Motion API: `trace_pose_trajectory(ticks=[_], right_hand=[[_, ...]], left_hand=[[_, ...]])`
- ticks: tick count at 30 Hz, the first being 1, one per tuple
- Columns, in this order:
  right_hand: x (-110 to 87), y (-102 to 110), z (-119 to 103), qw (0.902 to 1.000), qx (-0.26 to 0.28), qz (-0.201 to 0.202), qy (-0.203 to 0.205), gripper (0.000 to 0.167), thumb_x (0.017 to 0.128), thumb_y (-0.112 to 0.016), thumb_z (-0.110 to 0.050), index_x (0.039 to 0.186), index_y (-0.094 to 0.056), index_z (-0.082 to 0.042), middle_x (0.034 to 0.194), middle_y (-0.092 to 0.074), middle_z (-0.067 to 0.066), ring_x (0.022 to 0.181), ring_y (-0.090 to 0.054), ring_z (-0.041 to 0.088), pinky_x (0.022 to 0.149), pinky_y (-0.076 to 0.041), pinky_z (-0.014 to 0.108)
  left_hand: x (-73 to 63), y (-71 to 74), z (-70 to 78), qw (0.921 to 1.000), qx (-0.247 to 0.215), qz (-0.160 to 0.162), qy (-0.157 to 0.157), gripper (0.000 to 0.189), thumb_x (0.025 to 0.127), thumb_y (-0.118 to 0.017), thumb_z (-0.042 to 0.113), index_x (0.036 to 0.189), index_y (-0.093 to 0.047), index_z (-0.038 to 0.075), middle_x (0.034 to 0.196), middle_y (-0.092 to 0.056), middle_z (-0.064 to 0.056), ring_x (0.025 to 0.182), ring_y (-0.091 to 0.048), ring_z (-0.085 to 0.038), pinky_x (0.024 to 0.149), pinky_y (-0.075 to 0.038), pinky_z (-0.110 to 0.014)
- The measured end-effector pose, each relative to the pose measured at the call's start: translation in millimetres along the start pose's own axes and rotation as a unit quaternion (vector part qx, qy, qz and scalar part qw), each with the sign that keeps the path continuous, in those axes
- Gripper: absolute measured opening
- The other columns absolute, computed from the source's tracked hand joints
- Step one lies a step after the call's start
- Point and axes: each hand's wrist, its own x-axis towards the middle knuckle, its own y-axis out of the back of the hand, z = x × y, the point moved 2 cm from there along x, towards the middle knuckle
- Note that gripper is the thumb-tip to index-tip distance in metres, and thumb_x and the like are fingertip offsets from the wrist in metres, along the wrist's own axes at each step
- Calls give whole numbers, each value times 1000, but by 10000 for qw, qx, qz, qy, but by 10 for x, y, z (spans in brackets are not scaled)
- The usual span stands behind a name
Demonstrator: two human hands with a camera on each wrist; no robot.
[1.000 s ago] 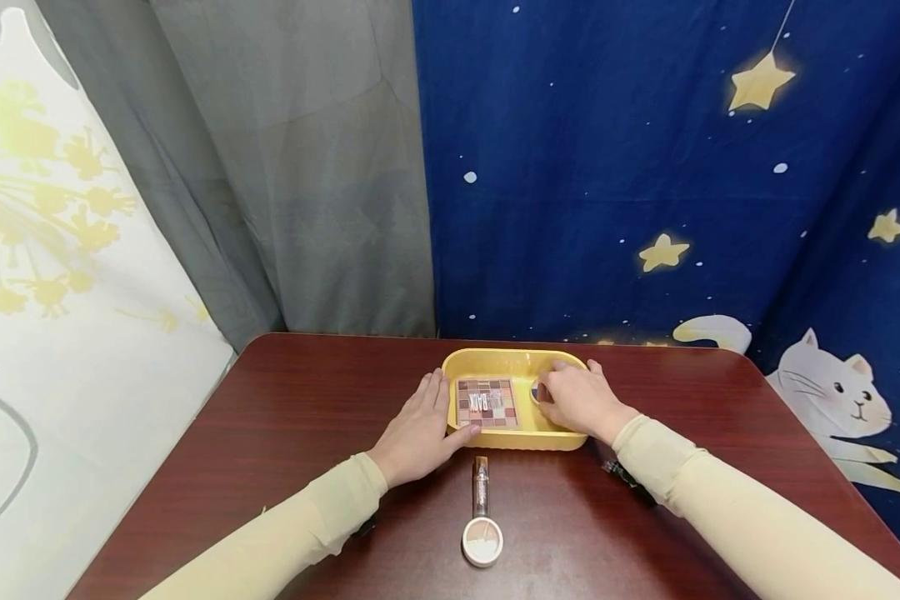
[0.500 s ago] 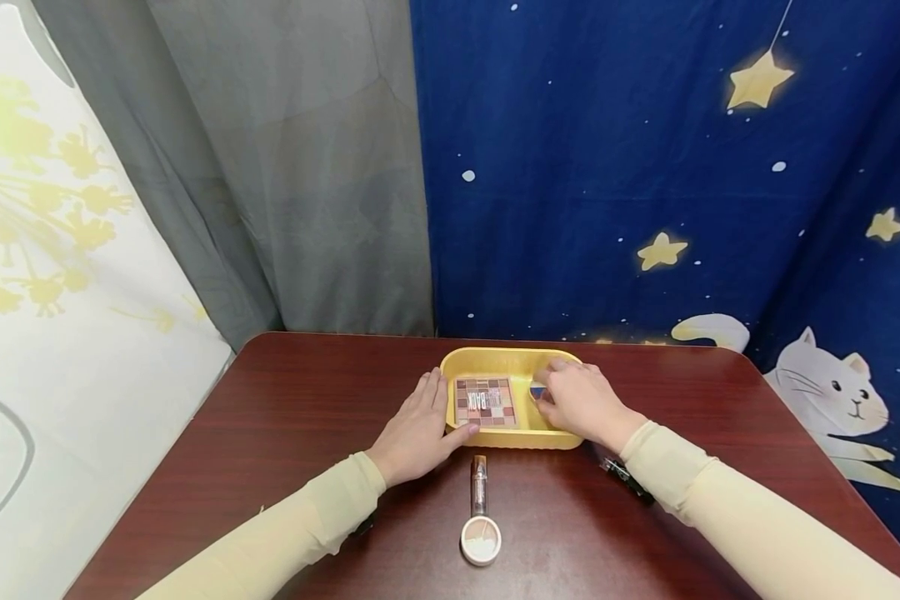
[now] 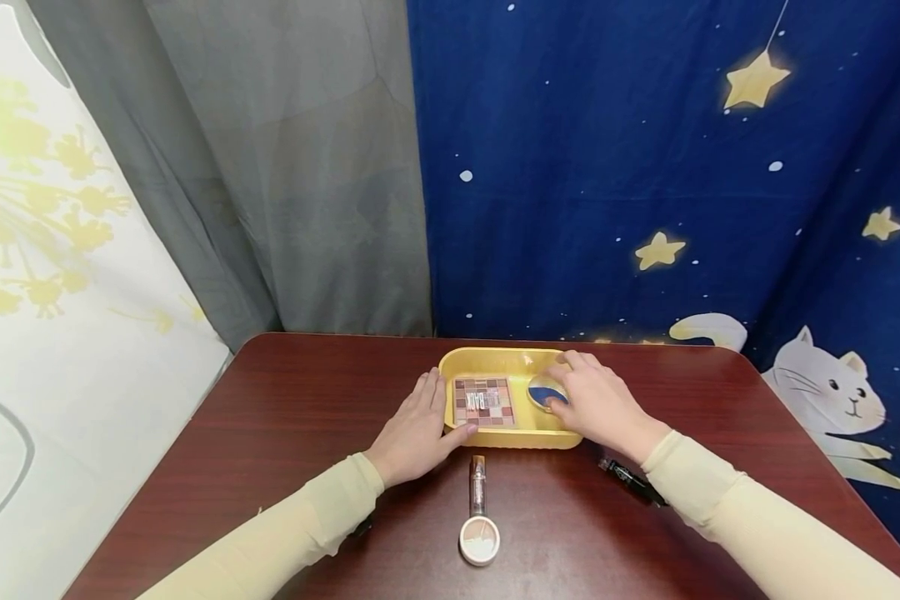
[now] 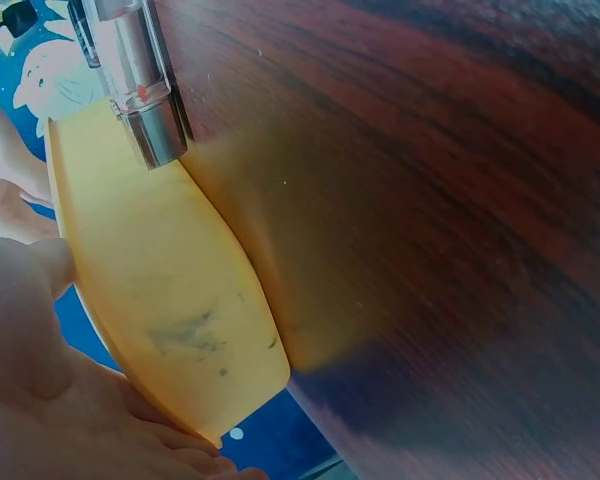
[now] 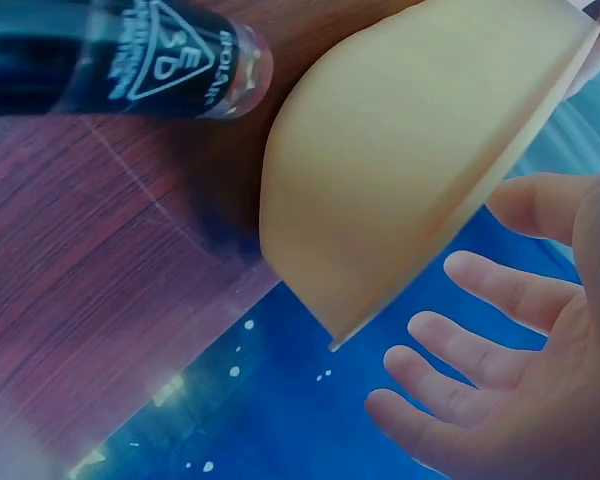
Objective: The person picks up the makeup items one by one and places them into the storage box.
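Note:
A yellow tray (image 3: 521, 439) stands near the table's far edge. My left hand (image 3: 414, 433) rests against its left end, fingers straight along the side and thumb at the front rim. Inside lies a square makeup palette (image 3: 483, 403) with a checkered lid. To the right of it is a round compact-like case (image 3: 546, 393), blue and pale on top. Over the tray's right end is my right hand (image 3: 603, 406), its thumb close to the round case. The right wrist view shows that hand's fingers (image 5: 470, 350) spread loosely beside the tray wall, holding nothing.
In front of the tray lie a slim lipstick-like tube (image 3: 478, 487) and a round pot with a pale sectioned top (image 3: 479, 541). A black tube (image 3: 632, 481) lies by the right forearm. Curtains (image 3: 330, 167) hang behind the table.
My right hand has let go of the round case and shifted slightly right, uncovering its blue top. My left hand has stayed at the tray's left end.

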Motion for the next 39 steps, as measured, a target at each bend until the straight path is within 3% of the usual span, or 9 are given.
trace_pose_trajectory(ticks=[7,17,24,29,34,39], right_hand=[[-148,111,84,9993,225,18,-281,48,87,-74,-26,131,-66,-10,125,-59,13,106,-57,31,73,-56,50],[-365,187,199,9980,466,48,-422,66,87,-73,-25,145,-51,-4,124,-58,14,105,-60,32,79,-54,53],[-533,165,236,9937,612,-458,-822,75,92,-70,-36,150,-41,2,134,-54,23,117,-58,39,87,-51,59],[-619,138,236,9914,678,-498,-1001,79,93,-68,-45,148,-42,4,132,-56,24,110,-62,40,82,-52,59],[-703,73,217,9922,701,-411,-949,77,92,-70,-46,147,-45,1,121,-61,17,97,-65,31,76,-54,53],[-794,16,186,9921,736,-441,-913,75,90,-74,-42,146,-47,0,122,-62,15,104,-64,29,81,-54,53]], left_hand=[[1,-5,-9,10000,-11,-11,-1,99,98,-48,64,156,-16,-9,164,-12,-24,152,-12,-35,120,-20,-43],[-8,1,-13,10000,-34,10,3,98,98,-49,63,156,-16,-9,164,-13,-25,151,-13,-36,119,-20,-45],[-3,-3,-11,10000,-39,-36,2,97,99,-49,62,156,-16,-9,164,-12,-25,151,-14,-37,119,-20,-45],[-2,-2,-12,10000,-32,-16,-51,96,99,-49,61,156,-17,-10,164,-13,-25,151,-15,-38,119,-21,-45],[-2,-1,-12,10000,-15,-2,-65,96,99,-50,61,156,-17,-10,164,-13,-26,151,-15,-38,119,-20,-46],[-3,5,-3,10000,17,-40,-1,97,99,-49,62,156,-17,-10,164,-13,-25,151,-14,-37,119,-20,-45]])
